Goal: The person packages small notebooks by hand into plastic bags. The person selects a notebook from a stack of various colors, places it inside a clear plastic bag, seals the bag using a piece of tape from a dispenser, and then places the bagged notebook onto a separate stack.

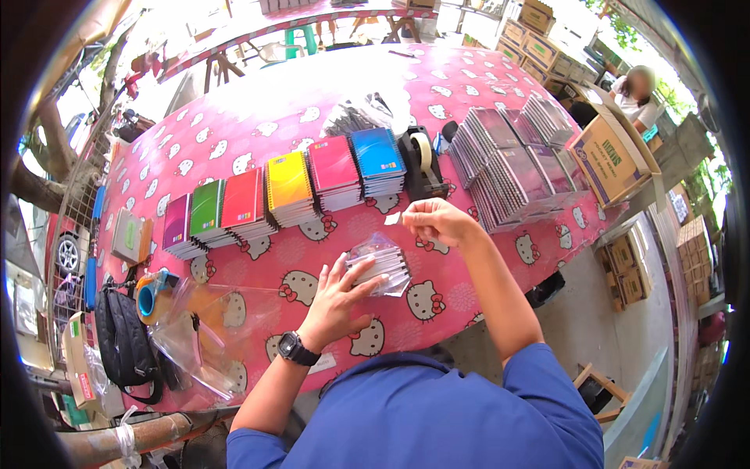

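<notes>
Slick-wrapped bundle under a flat hand, pale strip in a pinch

At the left of the worktop (406,334) lies loose clear plastic (176,344), likely light, limp and prone to cling. Beyond it runs a row of coloured notebook stacks (287,186). The left hand (337,295) comes next, its fingers spread and laid over the bundle (398,270), pressing without gripping around it. That bundle sits on the worktop in front of the person, wrapped in clear plastic with page edges showing. It should feel fairly dense and firm, though the film is probably slippery and easily creased; a broad press, or a hold across two opposite sides, suits it better than plucking at the wrap. Just above it is a small pale strip (392,219), perhaps tape: nearly weightless, flimsy, best held by one edge. The right hand (439,223) has that edge pinched between its fingers, near the black tape dispenser (423,166). Farthest right, wrapped notebook blocks (516,168) stand piled, presumably heavier and best lifted from below.
</notes>
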Available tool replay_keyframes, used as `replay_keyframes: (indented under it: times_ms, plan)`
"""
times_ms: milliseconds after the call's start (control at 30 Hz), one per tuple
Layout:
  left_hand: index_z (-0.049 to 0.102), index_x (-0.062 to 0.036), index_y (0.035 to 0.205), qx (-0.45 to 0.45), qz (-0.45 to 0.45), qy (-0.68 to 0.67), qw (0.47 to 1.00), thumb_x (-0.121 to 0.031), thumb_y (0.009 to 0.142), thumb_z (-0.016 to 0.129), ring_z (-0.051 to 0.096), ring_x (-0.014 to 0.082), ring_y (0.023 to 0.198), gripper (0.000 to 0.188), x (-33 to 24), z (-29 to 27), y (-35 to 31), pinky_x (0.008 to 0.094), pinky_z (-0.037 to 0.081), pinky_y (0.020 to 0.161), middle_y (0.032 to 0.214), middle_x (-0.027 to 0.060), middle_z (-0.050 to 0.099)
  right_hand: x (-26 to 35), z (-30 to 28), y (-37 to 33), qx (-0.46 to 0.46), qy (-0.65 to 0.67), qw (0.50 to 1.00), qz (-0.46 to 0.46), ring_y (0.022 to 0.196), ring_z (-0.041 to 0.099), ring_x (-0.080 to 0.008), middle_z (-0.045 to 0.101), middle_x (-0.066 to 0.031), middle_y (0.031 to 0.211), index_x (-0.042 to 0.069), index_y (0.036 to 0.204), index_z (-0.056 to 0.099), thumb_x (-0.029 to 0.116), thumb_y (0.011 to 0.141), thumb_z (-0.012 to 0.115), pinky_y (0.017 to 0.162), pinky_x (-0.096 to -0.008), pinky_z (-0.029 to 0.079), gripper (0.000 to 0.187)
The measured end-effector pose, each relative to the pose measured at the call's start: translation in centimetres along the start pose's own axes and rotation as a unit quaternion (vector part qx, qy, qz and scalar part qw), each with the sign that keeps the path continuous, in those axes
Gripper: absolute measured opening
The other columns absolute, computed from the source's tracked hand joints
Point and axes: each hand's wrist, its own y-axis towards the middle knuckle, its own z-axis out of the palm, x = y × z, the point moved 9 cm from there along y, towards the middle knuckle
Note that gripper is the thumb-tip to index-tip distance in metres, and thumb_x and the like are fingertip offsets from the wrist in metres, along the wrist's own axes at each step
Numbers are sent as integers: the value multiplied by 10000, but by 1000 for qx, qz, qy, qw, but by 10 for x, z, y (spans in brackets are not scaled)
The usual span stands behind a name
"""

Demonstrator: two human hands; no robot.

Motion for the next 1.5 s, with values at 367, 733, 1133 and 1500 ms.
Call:
replay_keyframes:
  times_ms: [367, 733, 1133, 1500]
  plan:
    - [511, -256, 1267, 21, 14, 41, 999, -248, 555, 757, 187, 374, 1352, 753, -4, -3, 3, 547, 204, 1073, 1452, 51, 288, 29, 83, -12, -45, -639, 764, 81, 708, 627, -183, 657, -110, 755, -10, 824, 670, 461, 689, 732, 647, -316, 481, 494]
    - [656, -178, 1026, -236, 32, -18, 971, -177, 636, 752, 306, 311, 1309, 401, 2, -5, -2, 535, 184, 1070, 1328, 38, 472, 31, 107, -91, -4, -517, 757, -398, 790, 522, -194, 544, -34, 805, 90, 824, 683, 224, 628, 818, 723, -308, 437, 274]
    - [663, -45, 911, -211, -99, -183, 955, -202, 685, 767, 581, 239, 948, 295, 46, -38, 23, 360, 450, 838, 929, 74, 661, -14, 47, -10, -73, -175, 978, -88, 747, 561, -84, 631, -42, 885, -6, 953, 654, 132, 819, 675, 655, -232, 456, 194]
    - [614, 21, 1065, -168, -110, -464, 863, -155, 786, 707, 568, 126, 951, 342, 62, 15, 24, 273, 450, 816, 1052, 80, 627, -29, 47, -3, 58, -127, 987, -74, 901, 568, -88, 635, -40, 999, 0, 1046, 640, 137, 805, 693, 806, -254, 464, 282]
